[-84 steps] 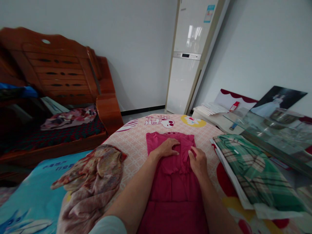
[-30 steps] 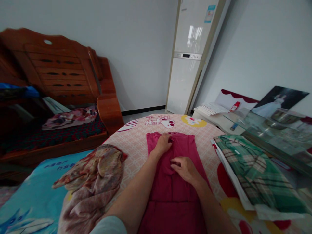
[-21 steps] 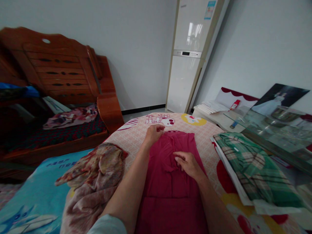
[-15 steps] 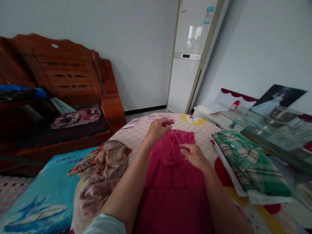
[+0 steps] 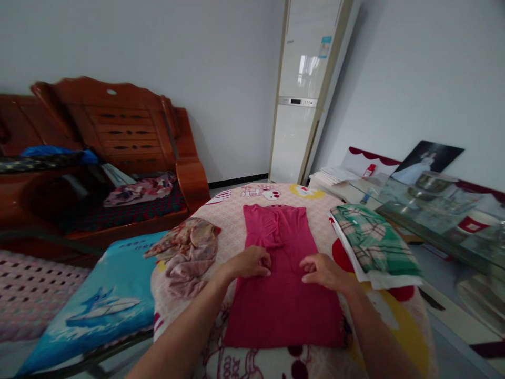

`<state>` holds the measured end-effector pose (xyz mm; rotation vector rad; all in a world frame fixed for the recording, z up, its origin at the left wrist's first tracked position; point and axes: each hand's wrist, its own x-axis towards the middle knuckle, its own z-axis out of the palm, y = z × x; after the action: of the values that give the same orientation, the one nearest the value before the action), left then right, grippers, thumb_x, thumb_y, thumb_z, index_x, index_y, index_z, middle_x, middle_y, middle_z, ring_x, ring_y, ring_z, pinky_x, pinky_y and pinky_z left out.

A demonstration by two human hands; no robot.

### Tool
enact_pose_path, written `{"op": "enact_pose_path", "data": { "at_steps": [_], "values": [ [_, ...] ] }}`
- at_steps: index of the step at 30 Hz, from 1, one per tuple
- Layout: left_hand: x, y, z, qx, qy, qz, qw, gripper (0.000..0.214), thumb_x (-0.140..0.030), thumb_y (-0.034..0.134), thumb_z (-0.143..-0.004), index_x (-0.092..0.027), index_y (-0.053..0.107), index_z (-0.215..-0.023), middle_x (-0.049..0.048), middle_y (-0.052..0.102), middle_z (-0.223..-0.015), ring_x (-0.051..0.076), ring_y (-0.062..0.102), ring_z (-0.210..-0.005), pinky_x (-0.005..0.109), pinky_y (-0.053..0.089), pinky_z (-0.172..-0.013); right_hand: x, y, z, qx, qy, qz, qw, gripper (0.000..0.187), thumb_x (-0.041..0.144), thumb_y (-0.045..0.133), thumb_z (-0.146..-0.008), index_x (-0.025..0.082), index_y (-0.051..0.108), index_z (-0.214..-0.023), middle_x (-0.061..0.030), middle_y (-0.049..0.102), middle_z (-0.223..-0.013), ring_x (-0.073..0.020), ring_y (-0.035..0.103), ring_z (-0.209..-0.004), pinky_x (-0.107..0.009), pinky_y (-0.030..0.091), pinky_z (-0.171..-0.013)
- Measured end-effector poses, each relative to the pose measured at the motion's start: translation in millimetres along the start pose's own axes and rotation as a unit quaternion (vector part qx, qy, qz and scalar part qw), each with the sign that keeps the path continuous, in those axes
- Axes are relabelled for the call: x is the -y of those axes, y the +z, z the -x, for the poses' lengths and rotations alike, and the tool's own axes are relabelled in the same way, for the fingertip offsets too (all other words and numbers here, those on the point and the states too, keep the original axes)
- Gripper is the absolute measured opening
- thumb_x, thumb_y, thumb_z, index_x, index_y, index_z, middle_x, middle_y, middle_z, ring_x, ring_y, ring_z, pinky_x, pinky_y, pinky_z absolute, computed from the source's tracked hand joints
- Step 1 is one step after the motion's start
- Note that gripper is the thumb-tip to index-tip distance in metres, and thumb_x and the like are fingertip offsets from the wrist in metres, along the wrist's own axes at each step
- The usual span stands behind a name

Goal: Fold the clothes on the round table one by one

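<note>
A dark pink garment (image 5: 288, 310) lies spread on the round table in a long, narrow shape, with gathered cloth in its upper half. My left hand (image 5: 252, 262) is over its left side, fingers loosely curled, with no cloth visibly pinched. Over its right edge is my right hand (image 5: 321, 269), fingers bent and apart, holding nothing. Whether either hand touches the cloth is hard to tell. Patterned cloth peeks out at the garment's lower right corner. A crumpled brownish floral cloth (image 5: 193, 252) lies to the left; a folded green plaid cloth (image 5: 371, 237) lies to the right.
A patterned cover (image 5: 229, 210) drapes the table. At left are a blue printed cushion (image 5: 114, 300) and a wooden bench (image 5: 126, 121) with cloths on it. A glass shelf (image 5: 434, 221) with bowls borders the table at right. A tall white cabinet unit (image 5: 294, 137) stands behind.
Both hands have come nearer to me, the left from the garment's top to its middle. The view has shifted, and the garment's near edge now shows.
</note>
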<state>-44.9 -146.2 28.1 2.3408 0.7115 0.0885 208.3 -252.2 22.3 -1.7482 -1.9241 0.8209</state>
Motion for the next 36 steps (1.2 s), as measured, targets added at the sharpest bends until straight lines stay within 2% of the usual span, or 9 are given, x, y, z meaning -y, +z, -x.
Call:
{"op": "enact_pose_path", "data": {
  "at_steps": [4, 9, 14, 18, 20, 23, 26, 29, 36],
  "values": [
    [-9.6, 11.7, 17.1, 0.009, -0.045, -0.071, 0.996, 0.025, -0.026, 0.073, -0.067, -0.019, 0.064, -0.089, -0.0003, 0.065, -0.08, 0.016, 0.057, -0.072, 0.022, 0.036, -0.059, 0.9, 18.1, 18.0, -0.018, 0.006, 0.091, 0.996, 0.024, 0.018, 0.072, -0.065, 0.017, 0.071, -0.088, -0.0038, 0.069, -0.079, -0.0169, 0.059, -0.073, -0.026, 0.041, -0.066],
    [-14.6, 14.4, 17.3, 0.016, -0.052, -0.143, 0.988, 0.021, -0.028, 0.075, -0.066, -0.019, 0.063, -0.081, 0.0021, 0.063, -0.082, 0.02, 0.057, -0.077, 0.025, 0.037, -0.063, 12.8, 19.6, 20.6, -0.05, 0.028, 0.162, 0.985, 0.014, 0.014, 0.071, -0.065, 0.017, 0.067, -0.078, -0.0046, 0.068, -0.08, -0.0172, 0.057, -0.075, -0.026, 0.037, -0.068],
    [-9.3, 18.8, 16.4, -0.002, -0.033, -0.132, 0.991, 0.026, -0.029, 0.073, -0.067, -0.02, 0.062, -0.089, 0.0006, 0.064, -0.086, 0.017, 0.056, -0.077, 0.023, 0.036, -0.062, 13.5, 15.7, 21.5, -0.037, 0.032, 0.14, 0.989, 0.023, 0.024, 0.072, -0.068, 0.015, 0.068, -0.089, -0.0075, 0.069, -0.089, -0.0192, 0.059, -0.081, -0.027, 0.039, -0.07],
    [-6.4, 17.9, 18.8, -0.011, -0.072, -0.124, 0.99, 0.031, -0.043, 0.067, -0.074, -0.018, 0.065, -0.09, 0.0045, 0.065, -0.085, 0.02, 0.058, -0.077, 0.025, 0.036, -0.062, 6.7, 15.0, 21.6, -0.041, 0.028, 0.146, 0.988, 0.015, 0.029, 0.069, -0.071, 0.017, 0.069, -0.079, -0.0064, 0.069, -0.083, -0.0191, 0.06, -0.079, -0.027, 0.04, -0.07],
    [-5.4, 17.7, 20.4, -0.01, -0.072, -0.123, 0.99, 0.027, -0.04, 0.066, -0.075, -0.017, 0.066, -0.089, 0.0055, 0.065, -0.085, 0.021, 0.058, -0.078, 0.026, 0.036, -0.063, 1.8, 15.9, 21.5, -0.041, 0.013, 0.145, 0.988, 0.008, 0.024, 0.068, -0.068, 0.018, 0.069, -0.073, -0.004, 0.068, -0.079, -0.018, 0.059, -0.077, -0.026, 0.04, -0.07],
    [-5.8, 15.7, 22.9, -0.006, -0.014, -0.081, 0.997, 0.019, -0.03, 0.066, -0.074, -0.019, 0.067, -0.089, 0.0022, 0.066, -0.087, 0.018, 0.057, -0.081, 0.024, 0.037, -0.067, -3.1, 14.8, 21.0, -0.033, -0.004, 0.121, 0.992, 0.007, 0.023, 0.067, -0.066, 0.019, 0.069, -0.071, -0.0013, 0.067, -0.075, -0.0168, 0.057, -0.073, -0.026, 0.04, -0.067],
    [-8.4, 5.5, 22.2, -0.026, 0.029, -0.025, 0.999, 0.014, -0.025, 0.061, -0.076, -0.019, 0.067, -0.087, -0.0007, 0.065, -0.082, 0.016, 0.056, -0.078, 0.023, 0.037, -0.067, 0.0, 5.5, 17.4, -0.055, -0.011, 0.097, 0.994, 0.015, 0.022, 0.066, -0.065, 0.019, 0.071, -0.079, -0.0026, 0.069, -0.081, -0.0183, 0.059, -0.076, -0.026, 0.041, -0.068],
    [-9.2, -13.5, 13.9, -0.058, 0.036, -0.014, 0.998, 0.013, -0.022, 0.059, -0.076, -0.018, 0.067, -0.086, -0.0006, 0.066, -0.082, 0.015, 0.056, -0.077, 0.022, 0.038, -0.069, 10.5, -12.4, 6.1, -0.055, -0.034, 0.106, 0.992, 0.011, 0.021, 0.063, -0.068, 0.019, 0.07, -0.076, -0.0023, 0.069, -0.078, -0.0182, 0.059, -0.076, -0.026, 0.04, -0.069],
    [11.4, -50.9, -25.4, -0.156, 0.003, -0.117, 0.981, 0.017, -0.019, 0.055, -0.081, -0.018, 0.068, -0.092, 0.0052, 0.069, -0.094, 0.021, 0.06, -0.086, 0.027, 0.041, -0.077, 26.1, -46.6, -47.4, -0.098, -0.038, 0.196, 0.975, 0.009, 0.017, 0.058, -0.076, 0.019, 0.067, -0.074, -0.0029, 0.067, -0.076, -0.0169, 0.058, -0.074, -0.026, 0.035, -0.068]
  ]
}}
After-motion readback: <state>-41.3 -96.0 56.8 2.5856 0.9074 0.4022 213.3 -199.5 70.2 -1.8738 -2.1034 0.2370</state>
